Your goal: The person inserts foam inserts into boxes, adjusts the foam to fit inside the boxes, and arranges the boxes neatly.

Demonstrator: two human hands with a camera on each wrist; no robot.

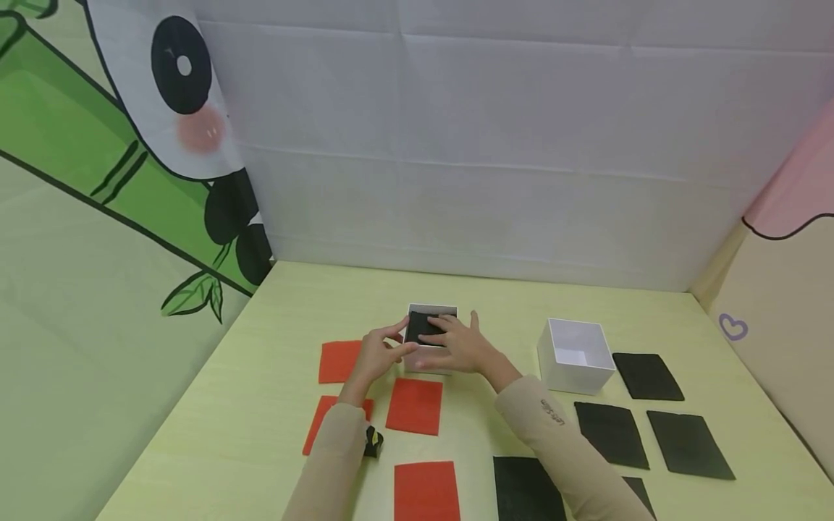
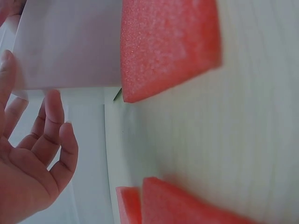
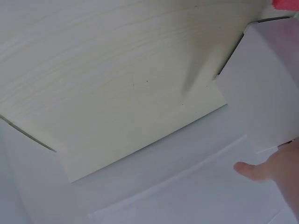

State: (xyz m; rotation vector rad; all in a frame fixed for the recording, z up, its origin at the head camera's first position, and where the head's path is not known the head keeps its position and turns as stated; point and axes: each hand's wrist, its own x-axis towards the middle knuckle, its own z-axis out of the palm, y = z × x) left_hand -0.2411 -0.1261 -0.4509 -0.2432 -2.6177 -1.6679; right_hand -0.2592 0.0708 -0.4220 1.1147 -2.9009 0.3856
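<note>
In the head view a small white box (image 1: pixel 428 362) stands near the middle of the table, with a soft-looking black square (image 1: pixel 420 327) inside it. My right hand (image 1: pixel 464 349) reaches over the box from the right, its spread fingers lying on the black square. At the box's left side is my left hand (image 1: pixel 374 358), thumb and forefinger apart near the rim. The left wrist view shows that hand's loosely bent fingers (image 2: pixel 52 123) beside the box wall. In the right wrist view only the thumb side of the right hand (image 3: pixel 280 172) appears; its other fingers are hidden.
Several flat red squares (image 1: pixel 414 407) lie in front and to the left. A second white box (image 1: pixel 570 373), its top uncovered, stands on the right, near several flat black squares (image 1: pixel 611 434). A small black-and-yellow item (image 1: pixel 373 441) shows beside the left sleeve. Behind the table (image 1: pixel 495 293) hangs a pale cloth.
</note>
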